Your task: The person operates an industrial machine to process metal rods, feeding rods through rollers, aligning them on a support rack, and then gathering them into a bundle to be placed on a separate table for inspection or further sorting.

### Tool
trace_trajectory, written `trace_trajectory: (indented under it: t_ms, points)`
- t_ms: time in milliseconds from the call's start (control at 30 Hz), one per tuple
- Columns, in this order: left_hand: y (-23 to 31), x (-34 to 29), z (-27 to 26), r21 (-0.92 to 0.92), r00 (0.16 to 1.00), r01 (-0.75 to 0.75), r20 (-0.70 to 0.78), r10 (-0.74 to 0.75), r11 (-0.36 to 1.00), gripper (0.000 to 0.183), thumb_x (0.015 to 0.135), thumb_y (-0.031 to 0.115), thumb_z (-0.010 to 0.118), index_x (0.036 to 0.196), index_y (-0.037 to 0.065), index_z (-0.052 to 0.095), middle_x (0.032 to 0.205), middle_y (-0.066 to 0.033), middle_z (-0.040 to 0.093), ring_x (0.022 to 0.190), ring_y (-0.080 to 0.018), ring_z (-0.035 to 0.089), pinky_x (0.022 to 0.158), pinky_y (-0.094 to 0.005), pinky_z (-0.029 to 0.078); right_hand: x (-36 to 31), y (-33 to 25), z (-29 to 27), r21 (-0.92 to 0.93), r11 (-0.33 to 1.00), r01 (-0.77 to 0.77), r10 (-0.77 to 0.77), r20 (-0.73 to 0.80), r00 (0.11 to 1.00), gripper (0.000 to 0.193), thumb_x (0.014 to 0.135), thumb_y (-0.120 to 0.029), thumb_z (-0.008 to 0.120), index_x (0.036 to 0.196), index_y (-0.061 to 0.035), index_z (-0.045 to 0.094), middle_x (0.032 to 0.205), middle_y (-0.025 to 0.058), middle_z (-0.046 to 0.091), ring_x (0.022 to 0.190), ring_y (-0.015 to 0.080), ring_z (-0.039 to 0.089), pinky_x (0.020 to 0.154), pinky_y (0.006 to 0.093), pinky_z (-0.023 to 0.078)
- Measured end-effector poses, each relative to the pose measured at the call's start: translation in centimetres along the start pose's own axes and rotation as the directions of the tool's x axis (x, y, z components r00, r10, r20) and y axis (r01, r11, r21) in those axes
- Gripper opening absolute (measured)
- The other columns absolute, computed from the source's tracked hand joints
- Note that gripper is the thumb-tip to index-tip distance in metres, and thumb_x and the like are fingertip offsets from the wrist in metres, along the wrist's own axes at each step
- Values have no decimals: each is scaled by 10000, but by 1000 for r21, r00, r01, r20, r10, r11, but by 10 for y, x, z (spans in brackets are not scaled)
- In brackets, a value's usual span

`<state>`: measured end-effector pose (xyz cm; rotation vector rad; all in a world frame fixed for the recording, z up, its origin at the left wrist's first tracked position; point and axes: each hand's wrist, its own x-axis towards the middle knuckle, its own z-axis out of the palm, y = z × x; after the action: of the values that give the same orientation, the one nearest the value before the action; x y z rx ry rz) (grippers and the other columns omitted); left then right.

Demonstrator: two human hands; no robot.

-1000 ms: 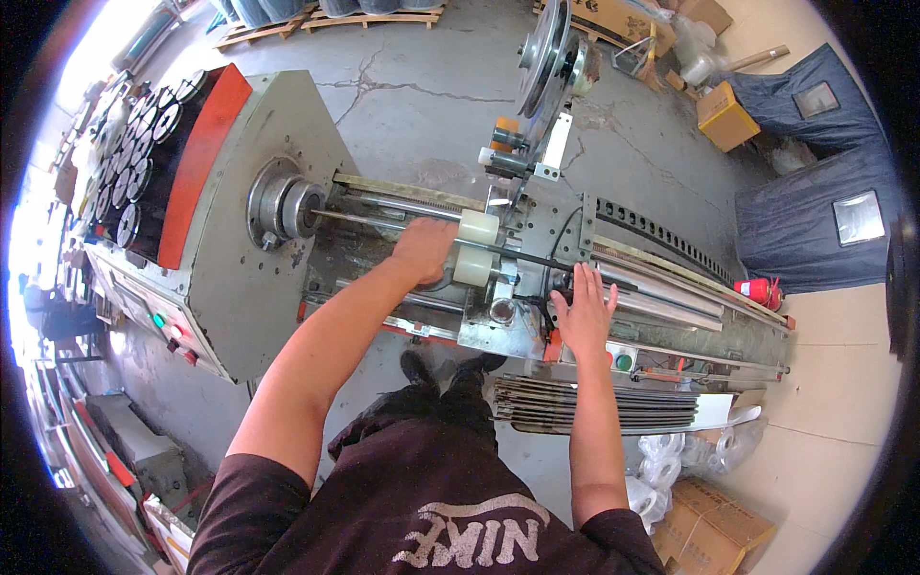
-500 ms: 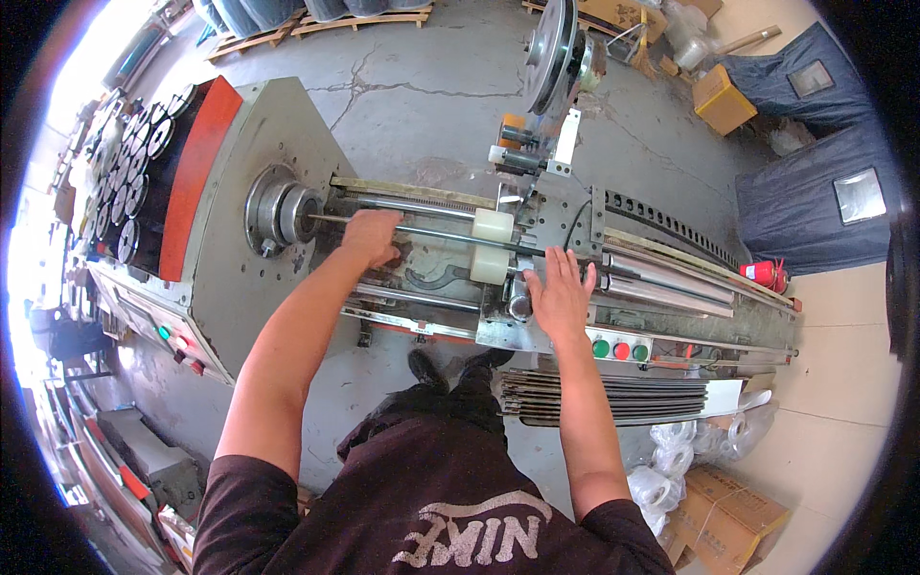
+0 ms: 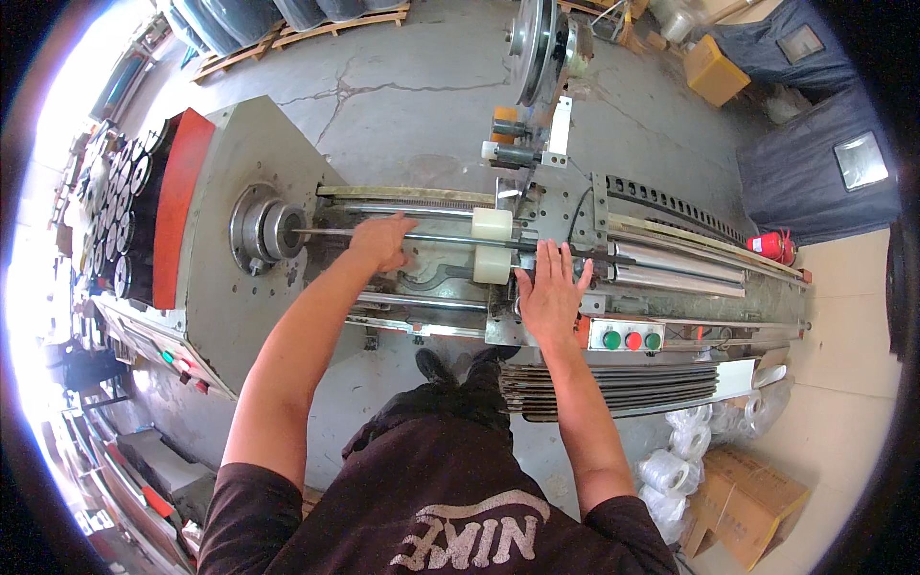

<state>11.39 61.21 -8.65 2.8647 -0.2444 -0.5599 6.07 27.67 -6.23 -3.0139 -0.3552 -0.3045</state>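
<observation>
Head | hands (image 3: pixel 381 242) (image 3: pixel 550 293) at thin rod (image 3: pixel 443 239) | undersides hidden; left perhaps gripping

Both forearms (image 3: pixel 311 331) extended; left fingers (image 3: pixel 401 225) point rightward, right fingers (image 3: pixel 553 264) partly spread.

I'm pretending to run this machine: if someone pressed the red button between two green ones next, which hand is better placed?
The right hand, I'd say: it's just beside that red button. The left hand is farther off, at the metal rod, nearer the round chuck.
</observation>
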Motion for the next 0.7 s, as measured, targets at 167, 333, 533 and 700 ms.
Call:
trace_trajectory:
  t_ms: [167,333,533,700]
  points:
    - [33,19,11,-28,993,-113,-26,112,993,753,764,360,868,1424,144,575,1430,-154,624,1232,-381,646,1010,-481,547,-1,1,4,2,1000,2,-2,-5,1000,625,1034,-415,575,1517,-28,491,1573,155,500,1508,338,395,1248,655,87]
    - [71,23,8,-38,989,-150,-13,150,988,766,749,336,883,1404,99,563,1290,-181,686,1186,-385,662,993,-485,545,-1,-1,7,-38,999,-6,5,-17,1000,622,1034,-408,575,1518,-29,487,1576,155,496,1505,334,401,1246,655,94]
    - [79,17,13,-36,965,-240,-114,235,970,808,713,267,907,1405,78,536,1275,-207,685,1176,-383,663,992,-490,534,-2,1,8,-74,997,-19,20,12,1000,627,1033,-399,573,1530,-30,473,1585,145,489,1510,320,398,1249,650,92]
    - [43,9,24,-136,972,-173,-181,147,975,731,721,250,890,1359,72,582,1285,-187,692,1191,-379,659,1016,-485,521,-3,4,10,-92,995,-23,22,-9,1000,630,1030,-394,574,1530,-25,473,1589,152,485,1513,325,395,1254,643,95]
